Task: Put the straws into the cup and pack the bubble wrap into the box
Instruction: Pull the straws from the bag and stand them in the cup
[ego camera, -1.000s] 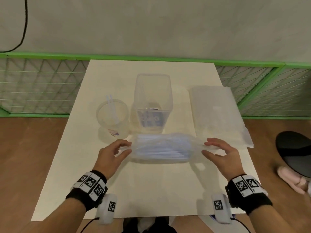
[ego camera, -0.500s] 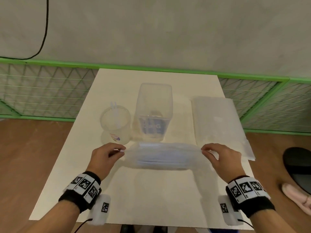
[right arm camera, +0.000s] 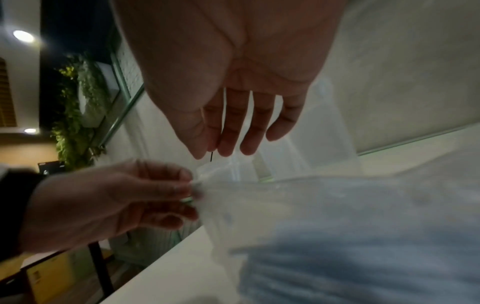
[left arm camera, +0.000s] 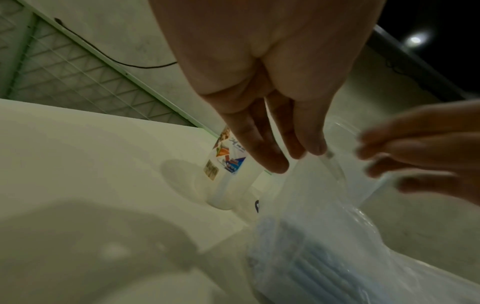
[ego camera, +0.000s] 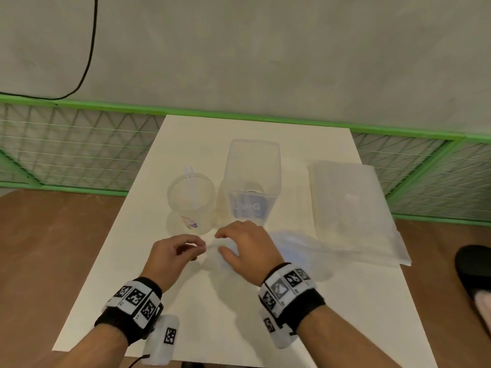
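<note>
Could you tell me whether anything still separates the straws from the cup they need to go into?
Yes: the loose straws are enclosed in a clear plastic bag, whose end the left hand pinches. The cup, already holding two straws, stands open just behind.

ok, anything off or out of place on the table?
Nothing stands out. Clear round cup and tall clear box stand upright, flat bubble wrap lies unpacked, left hand pinches the clear straw bag.
</note>
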Demonstrator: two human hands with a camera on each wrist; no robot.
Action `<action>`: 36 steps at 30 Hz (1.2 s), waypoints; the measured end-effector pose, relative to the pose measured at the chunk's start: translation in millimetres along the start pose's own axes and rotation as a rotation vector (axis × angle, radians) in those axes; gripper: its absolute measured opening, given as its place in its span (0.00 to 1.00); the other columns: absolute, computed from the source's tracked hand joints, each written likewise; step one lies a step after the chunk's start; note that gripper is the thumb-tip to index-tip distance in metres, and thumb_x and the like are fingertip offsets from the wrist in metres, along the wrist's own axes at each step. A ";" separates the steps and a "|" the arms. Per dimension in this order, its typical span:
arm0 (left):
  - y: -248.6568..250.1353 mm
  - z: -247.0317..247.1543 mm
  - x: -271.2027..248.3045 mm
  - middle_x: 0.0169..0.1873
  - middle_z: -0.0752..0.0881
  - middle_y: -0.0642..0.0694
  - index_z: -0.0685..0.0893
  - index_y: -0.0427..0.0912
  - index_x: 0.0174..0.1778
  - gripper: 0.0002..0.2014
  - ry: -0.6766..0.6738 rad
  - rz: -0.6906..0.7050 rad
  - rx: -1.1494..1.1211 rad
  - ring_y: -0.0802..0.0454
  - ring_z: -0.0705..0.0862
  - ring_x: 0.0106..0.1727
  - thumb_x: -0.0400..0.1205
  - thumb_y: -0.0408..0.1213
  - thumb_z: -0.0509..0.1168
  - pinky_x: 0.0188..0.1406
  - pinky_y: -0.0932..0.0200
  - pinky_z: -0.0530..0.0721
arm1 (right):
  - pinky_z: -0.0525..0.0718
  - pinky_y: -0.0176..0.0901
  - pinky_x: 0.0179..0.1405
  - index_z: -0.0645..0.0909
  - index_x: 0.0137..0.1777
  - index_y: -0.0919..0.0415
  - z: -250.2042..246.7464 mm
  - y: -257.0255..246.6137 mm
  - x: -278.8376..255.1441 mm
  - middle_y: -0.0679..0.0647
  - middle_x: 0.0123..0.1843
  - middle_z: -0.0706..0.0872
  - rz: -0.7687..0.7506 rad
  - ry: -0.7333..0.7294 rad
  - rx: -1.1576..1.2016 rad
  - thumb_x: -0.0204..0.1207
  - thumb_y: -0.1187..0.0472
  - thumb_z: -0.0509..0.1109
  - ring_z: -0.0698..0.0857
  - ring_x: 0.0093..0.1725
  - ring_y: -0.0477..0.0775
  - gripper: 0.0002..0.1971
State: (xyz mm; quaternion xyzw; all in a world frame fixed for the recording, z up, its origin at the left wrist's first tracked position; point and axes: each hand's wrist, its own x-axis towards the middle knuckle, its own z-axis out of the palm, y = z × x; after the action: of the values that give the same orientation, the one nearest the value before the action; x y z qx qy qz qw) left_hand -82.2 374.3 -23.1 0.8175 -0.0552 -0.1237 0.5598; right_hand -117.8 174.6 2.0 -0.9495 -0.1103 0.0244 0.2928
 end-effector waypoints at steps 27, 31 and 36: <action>-20.5 -48.9 10.3 0.36 0.88 0.57 0.84 0.51 0.38 0.10 0.187 0.038 0.066 0.63 0.84 0.36 0.81 0.31 0.70 0.35 0.73 0.78 | 0.79 0.46 0.49 0.86 0.50 0.55 -64.6 129.2 -90.7 0.50 0.49 0.89 0.459 0.413 -0.153 0.77 0.61 0.75 0.84 0.52 0.58 0.04; -16.3 -39.1 -1.3 0.41 0.85 0.58 0.80 0.56 0.46 0.10 0.113 0.158 0.159 0.61 0.82 0.42 0.80 0.36 0.71 0.40 0.70 0.79 | 0.81 0.45 0.51 0.83 0.56 0.54 -41.6 104.4 -86.3 0.49 0.55 0.83 0.300 0.390 -0.047 0.75 0.62 0.73 0.83 0.52 0.51 0.10; -20.0 -21.2 -6.6 0.44 0.74 0.56 0.82 0.64 0.61 0.19 -0.134 0.231 0.413 0.61 0.77 0.49 0.78 0.62 0.58 0.48 0.68 0.72 | 0.77 0.50 0.57 0.90 0.49 0.49 -9.8 86.6 -75.2 0.49 0.61 0.83 0.393 0.195 -0.197 0.80 0.41 0.57 0.78 0.59 0.57 0.21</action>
State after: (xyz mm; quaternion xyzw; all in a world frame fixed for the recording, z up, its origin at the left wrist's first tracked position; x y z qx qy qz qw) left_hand -84.0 402.3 -33.5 0.8930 -0.2092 -0.0990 0.3861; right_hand -173.0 82.7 -39.9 -0.9746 0.1034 -0.0218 0.1974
